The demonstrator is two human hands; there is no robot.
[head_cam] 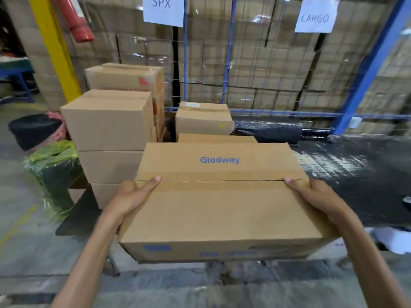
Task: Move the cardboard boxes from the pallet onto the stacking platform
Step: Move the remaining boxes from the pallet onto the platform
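- Glodway box (220, 196): held above black-wrapped platform (355, 174), near its front edge.
- Left hand (131, 196), right hand (315, 196): clasping box ends, thumbs on top; other fingers hidden.
- Behind box: stacked cartons (109, 123), blue wire cage (229, 63), signs "SPX", "CARGO".
- Front-face print blurred, unreadable.

Tan carton (222, 207) (blue lettering), yellow post (53, 47), black wrap (355, 170).

Pretty standard warehouse: grey concrete floor (26, 252), a yellow post (55, 47) on the left with a red extinguisher (75, 21) beside it. Behind sits a blue wire cage (229, 52) of shrink-wrapped cartons, with paper signs reading SPX (163, 10) and CARGO (314, 17).
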